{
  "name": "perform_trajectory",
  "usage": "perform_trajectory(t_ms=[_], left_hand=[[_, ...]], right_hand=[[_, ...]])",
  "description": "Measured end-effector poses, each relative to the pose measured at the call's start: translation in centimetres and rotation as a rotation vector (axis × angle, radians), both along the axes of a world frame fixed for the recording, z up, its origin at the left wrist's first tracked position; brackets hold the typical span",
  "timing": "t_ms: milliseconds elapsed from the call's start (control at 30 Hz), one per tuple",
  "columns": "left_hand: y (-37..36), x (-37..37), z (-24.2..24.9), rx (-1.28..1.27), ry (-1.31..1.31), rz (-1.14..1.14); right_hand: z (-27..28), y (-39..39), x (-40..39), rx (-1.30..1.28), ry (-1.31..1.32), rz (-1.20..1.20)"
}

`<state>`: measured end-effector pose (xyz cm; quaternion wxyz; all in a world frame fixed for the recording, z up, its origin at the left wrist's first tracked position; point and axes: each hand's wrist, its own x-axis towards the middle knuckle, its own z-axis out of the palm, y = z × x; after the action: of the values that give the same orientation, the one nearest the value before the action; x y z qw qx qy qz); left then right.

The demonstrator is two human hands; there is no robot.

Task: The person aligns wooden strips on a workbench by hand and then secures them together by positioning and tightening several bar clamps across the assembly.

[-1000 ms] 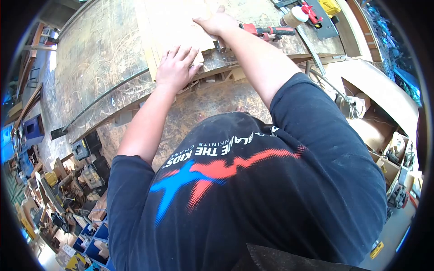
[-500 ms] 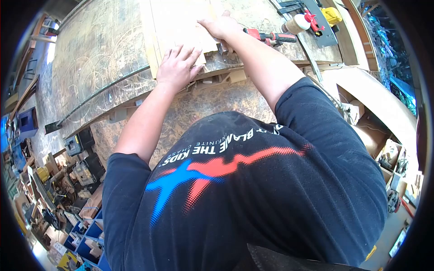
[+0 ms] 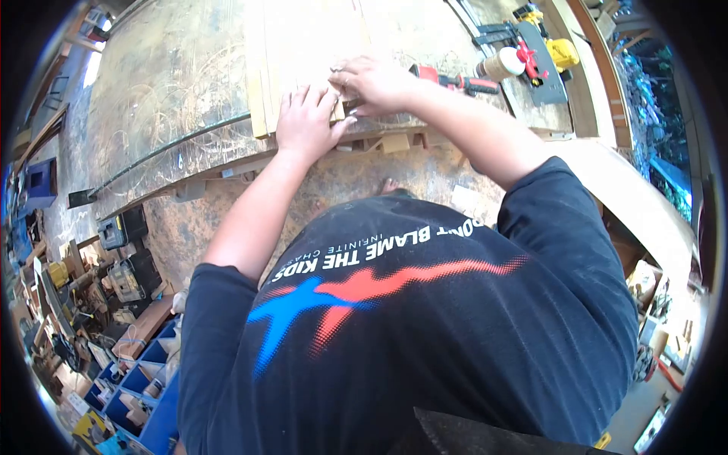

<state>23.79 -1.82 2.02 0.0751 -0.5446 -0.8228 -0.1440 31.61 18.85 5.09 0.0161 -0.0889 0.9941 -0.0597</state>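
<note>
Pale wooden boards [image 3: 292, 45] lie on the worn workbench [image 3: 171, 83], washed out by bright light. My left hand [image 3: 307, 125] rests on the near end of the boards, its fingers spread a little and its thumb out to the side. Close on its right, my right hand [image 3: 371, 83] bends over the boards' near right corner with curled fingers. What its fingertips touch is too bright and small to make out. Just right of that hand lies a red and black clamp handle [image 3: 476, 85] on the bench.
At the back right are a bottle with a red top [image 3: 502, 64], a yellow tool [image 3: 561, 53] and a grey metal plate [image 3: 542, 87]. A long bar [image 3: 178, 146] runs along the bench's front left. Blue bins [image 3: 140, 379] stand at the lower left.
My right hand has moved down and left, closer to my left hand, and its fingers have curled. My left hand has shifted slightly right and down.
</note>
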Motion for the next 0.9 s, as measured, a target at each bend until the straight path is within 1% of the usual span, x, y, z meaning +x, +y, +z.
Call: perform_trajectory(t_ms=[67, 133, 167, 200, 267, 367, 467, 500, 600, 633, 667, 733, 833, 900], left_hand=[[0.0, 0.4, -1.1, 0.054, 0.022, 0.032], [0.7, 0.6, -1.2, 0.114, 0.032, 0.061], [0.8, 0.9, -0.9, 0.132, 0.03, 0.078], [0.8, 1.4, -0.7, 0.145, 0.025, 0.098], [1.0, 1.8, -0.9, 0.173, 0.044, 0.131], [1.6, 2.4, -1.3, 0.158, 0.083, 0.226], [1.1, 4.8, -2.4, 0.269, 0.077, 0.456], [1.0, 5.6, -2.6, 0.28, 0.093, 0.496], [1.9, 7.1, -1.8, 0.339, 0.062, 0.575], [2.4, 7.0, -1.7, 0.323, 0.088, 0.579], [2.7, 6.9, -1.9, 0.328, 0.09, 0.611], [2.9, 6.6, -2.1, 0.355, 0.084, 0.62], [2.8, 6.1, -2.6, 0.364, 0.094, 0.631], [2.7, 6.2, -3.2, 0.355, 0.124, 0.64]], right_hand=[[1.8, -1.0, -0.3, -0.091, -0.154, -0.072], [0.5, -0.6, 0.2, -0.072, -0.014, 0.052], [-1.7, 0.4, -0.1, -0.113, 0.117, 0.132], [-1.2, 0.4, 0.0, -0.143, 0.108, 0.133], [-0.9, 0.3, -0.9, -0.131, -0.018, 0.116], [1.0, 0.2, -2.2, 0.009, -0.093, 0.17], [2.0, 2.0, -3.9, -0.062, -0.087, 0.415], [1.4, 2.7, -4.3, -0.152, -0.08, 0.496], [0.7, 3.8, -5.8, -0.225, -0.099, 0.752], [-0.1, 4.0, -6.1, -0.292, -0.075, 0.803], [-0.7, 4.2, -6.5, -0.296, -0.083, 0.827], [0.6, 4.3, -6.1, -0.281, -0.096, 0.801], [0.6, 4.6, -6.5, -0.262, 0.027, 0.919], [0.6, 5.0, -6.8, -0.255, 0.004, 0.917]])
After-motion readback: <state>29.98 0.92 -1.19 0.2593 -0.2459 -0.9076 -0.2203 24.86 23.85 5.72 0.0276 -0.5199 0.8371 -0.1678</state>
